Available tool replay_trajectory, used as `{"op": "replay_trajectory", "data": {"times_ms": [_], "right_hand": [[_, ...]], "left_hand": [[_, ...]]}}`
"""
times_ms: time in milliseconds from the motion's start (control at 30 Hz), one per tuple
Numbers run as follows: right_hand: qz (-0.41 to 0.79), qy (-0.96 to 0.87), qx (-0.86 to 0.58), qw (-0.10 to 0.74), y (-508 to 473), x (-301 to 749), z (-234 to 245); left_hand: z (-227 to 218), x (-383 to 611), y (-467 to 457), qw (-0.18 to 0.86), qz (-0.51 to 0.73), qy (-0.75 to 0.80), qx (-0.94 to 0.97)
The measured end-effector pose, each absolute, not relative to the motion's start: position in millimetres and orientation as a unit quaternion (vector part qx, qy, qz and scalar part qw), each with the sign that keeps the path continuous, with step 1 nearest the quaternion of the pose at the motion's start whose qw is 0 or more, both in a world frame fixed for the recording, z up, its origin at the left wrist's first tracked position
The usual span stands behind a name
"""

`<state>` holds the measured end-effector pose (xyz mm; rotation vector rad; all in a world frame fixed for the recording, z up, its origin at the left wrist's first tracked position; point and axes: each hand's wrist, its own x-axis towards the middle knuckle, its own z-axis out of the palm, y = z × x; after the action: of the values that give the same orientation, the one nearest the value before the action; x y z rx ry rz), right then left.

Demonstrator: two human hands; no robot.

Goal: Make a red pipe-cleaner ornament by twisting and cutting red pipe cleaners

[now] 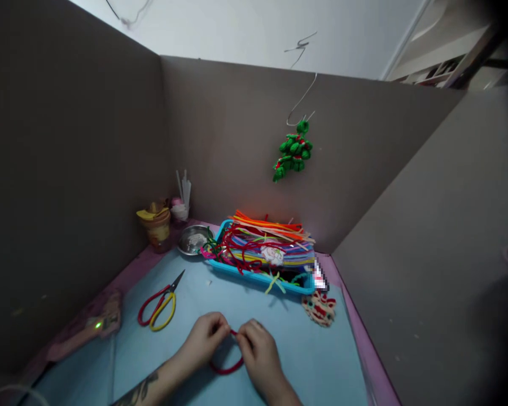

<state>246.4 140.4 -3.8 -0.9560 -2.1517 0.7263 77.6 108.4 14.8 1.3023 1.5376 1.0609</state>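
A thin red pipe cleaner is bent into a loop over the blue table surface. My left hand pinches it near one end, its fingers closed. Close beside it on the right, my right hand grips the same piece with thumb and fingers pressed together. A short red stretch shows between the two hands, while the fingertips hide the ends. Scissors with one red and one yellow handle lie to the left of my hands, blades slightly apart.
A blue tray of coloured pipe cleaners stands ahead. Left of it are a metal bowl and a yellow-brown pot. Coiled pieces lie at right. A green ornament hangs from a wire. Grey partitions surround the table.
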Motion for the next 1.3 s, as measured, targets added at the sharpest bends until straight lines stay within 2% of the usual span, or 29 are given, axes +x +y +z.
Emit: {"op": "replay_trajectory", "data": {"times_ms": [200,300,533,633,700,800,900,1033,1133,1300], "right_hand": [[0.225,-0.846,-0.356,0.327,140.3,246.0,13.8],[0.262,-0.821,-0.366,0.352,140.7,245.5,13.7],[0.311,-0.764,-0.384,0.415,137.2,239.9,12.7],[0.329,-0.756,-0.39,0.409,136.8,238.1,11.5],[0.346,-0.748,-0.398,0.403,138.3,239.2,9.8],[0.386,-0.718,-0.43,0.387,142.1,241.9,6.2],[0.419,-0.685,-0.469,0.369,144.5,242.8,3.5],[0.423,-0.686,-0.466,0.365,143.1,241.0,3.4],[0.488,-0.661,-0.441,0.361,142.8,240.3,3.3],[0.598,-0.55,-0.429,0.394,147.1,241.9,2.9]], "left_hand": [[18.4,71.8,111.2,0.439,0.447,0.602,0.496],[20.0,65.1,114.5,0.475,0.443,0.584,0.488],[27.3,67.0,111.1,0.433,0.464,0.582,0.508],[24.7,74.2,110.7,0.426,0.462,0.575,0.524],[21.6,76.6,112.1,0.457,0.461,0.568,0.506],[18.8,74.1,114.5,0.53,0.491,0.552,0.417],[20.0,68.0,116.0,0.554,0.514,0.559,0.342],[23.1,65.2,116.7,0.525,0.452,0.57,0.442],[22.3,67.9,115.8,0.521,0.405,0.555,0.506],[20.4,69.7,114.6,0.487,0.427,0.582,0.492]]}}
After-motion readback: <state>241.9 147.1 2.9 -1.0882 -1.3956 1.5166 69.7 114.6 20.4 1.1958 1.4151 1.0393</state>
